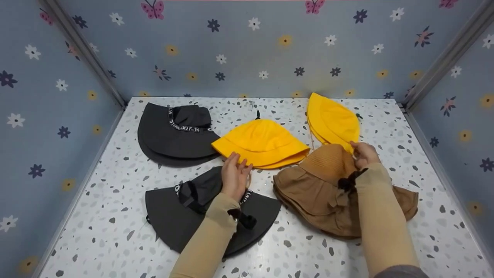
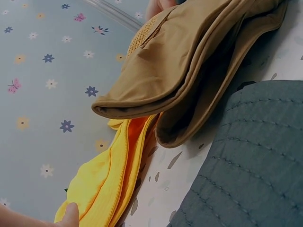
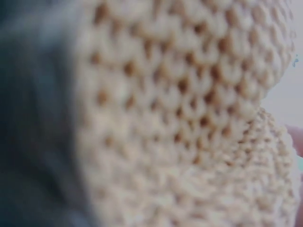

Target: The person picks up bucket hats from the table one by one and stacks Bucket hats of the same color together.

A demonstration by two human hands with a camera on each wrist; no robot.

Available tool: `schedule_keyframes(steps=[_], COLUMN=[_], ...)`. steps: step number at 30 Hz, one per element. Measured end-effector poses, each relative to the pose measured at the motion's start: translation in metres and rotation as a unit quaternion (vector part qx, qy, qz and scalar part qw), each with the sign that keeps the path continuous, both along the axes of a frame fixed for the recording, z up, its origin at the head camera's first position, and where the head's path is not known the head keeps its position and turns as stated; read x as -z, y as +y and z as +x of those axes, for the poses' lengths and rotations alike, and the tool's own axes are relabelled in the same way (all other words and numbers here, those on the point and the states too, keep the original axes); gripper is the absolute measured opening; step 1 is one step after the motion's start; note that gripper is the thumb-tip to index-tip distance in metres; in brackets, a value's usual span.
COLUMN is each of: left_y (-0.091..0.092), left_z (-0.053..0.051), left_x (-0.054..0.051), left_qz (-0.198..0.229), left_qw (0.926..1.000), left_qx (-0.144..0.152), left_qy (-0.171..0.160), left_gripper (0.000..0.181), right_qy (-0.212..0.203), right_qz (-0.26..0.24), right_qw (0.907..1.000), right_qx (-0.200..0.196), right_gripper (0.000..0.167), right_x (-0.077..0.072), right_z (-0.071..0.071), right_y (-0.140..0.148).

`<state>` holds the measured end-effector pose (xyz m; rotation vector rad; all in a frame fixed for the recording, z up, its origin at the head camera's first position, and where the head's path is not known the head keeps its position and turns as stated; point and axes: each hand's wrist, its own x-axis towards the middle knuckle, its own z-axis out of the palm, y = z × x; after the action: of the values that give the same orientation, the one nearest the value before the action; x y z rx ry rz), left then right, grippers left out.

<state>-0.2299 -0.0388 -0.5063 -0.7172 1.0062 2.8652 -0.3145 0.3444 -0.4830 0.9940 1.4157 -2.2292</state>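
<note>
Pinching a yellow hat (image 1: pixel 334 120) behind the brown hat (image 1: pixel 314 189), the right hand (image 1: pixel 364 155) could, tugging, drag both; left hand (image 1: pixel 234 177): fingers extended.

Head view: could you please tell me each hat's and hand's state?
Rear black hat: folded flat.
Front black hat: folded, partly covered.
Middle yellow hat: folded, brim layers apart.
Right yellow hat: folded, slanted.
Brown hat: folded, brim wavy.
Left hand: touching the middle yellow hat.
Right hand: at the right yellow hat, grip unclear.
</note>
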Motion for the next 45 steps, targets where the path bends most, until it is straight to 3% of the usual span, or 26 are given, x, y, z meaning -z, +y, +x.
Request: schedule_keyframes(steps=[1, 4, 7, 9, 12, 14, 16, 20, 23, 29, 36, 45], left_y=[0.0, 0.001, 0.001, 0.002, 0.002, 0.002, 0.002, 0.002, 0.003, 0.005, 0.004, 0.004], left_z=[0.0, 0.001, 0.001, 0.001, 0.002, 0.002, 0.002, 0.002, 0.002, 0.001, 0.002, 0.003], left_x=[0.0, 0.0, -0.001, -0.001, 0.0, 0.0, 0.0, 0.001, 0.0, -0.001, -0.004, -0.006], left_qz=[0.0, 0.0, 0.001, 0.0, 0.004, 0.005, 0.007, 0.01, 0.012, 0.017, 0.033, 0.031], left_qw=[1.0, 0.9999, 0.9999, 0.9999, 0.9999, 0.9999, 0.9998, 0.9998, 0.9999, 0.9998, 0.9994, 0.9991], left_qx=[0.001, 0.002, 0.002, 0.003, 0.002, 0.002, 0.002, 0.007, 0.006, 0.004, 0.0, 0.016], left_qy=[0.003, 0.01, 0.013, 0.013, 0.014, 0.016, 0.016, 0.013, 0.006, 0.005, 0.011, 0.026], left_gripper=[0.051, 0.051, 0.052, 0.051, 0.052, 0.052, 0.052, 0.051, 0.051, 0.051, 0.051, 0.052], right_qy=[0.006, 0.026, 0.016, -0.002, -0.021, -0.02, -0.014, 0.021, 0.052, 0.088, 0.09, 0.123], right_qz=[-0.01, -0.035, -0.018, 0.004, 0.034, 0.04, 0.058, 0.133, 0.168, 0.113, 0.059, -0.003], right_qw=[0.9997, 0.9967, 0.9957, 0.996, 0.9968, 0.9973, 0.9969, 0.9906, 0.9843, 0.9882, 0.9906, 0.9822], right_qx=[0.02, 0.069, 0.09, 0.089, 0.07, 0.059, 0.052, 0.021, 0.015, 0.055, 0.085, 0.142], right_gripper=[0.006, 0.045, 0.066, 0.059, 0.028, 0.018, 0.023, 0.055, 0.062, 0.06, 0.059, 0.061], right_x=[0.0, 0.003, 0.006, 0.006, 0.005, 0.003, 0.003, 0.005, 0.006, 0.003, -0.009, -0.022], right_z=[0.0, -0.001, -0.004, -0.004, -0.004, -0.003, -0.003, -0.003, -0.006, -0.01, -0.009, -0.012], right_y=[0.0, -0.002, -0.003, -0.003, -0.002, -0.004, -0.006, -0.009, -0.01, -0.011, -0.015, -0.021])
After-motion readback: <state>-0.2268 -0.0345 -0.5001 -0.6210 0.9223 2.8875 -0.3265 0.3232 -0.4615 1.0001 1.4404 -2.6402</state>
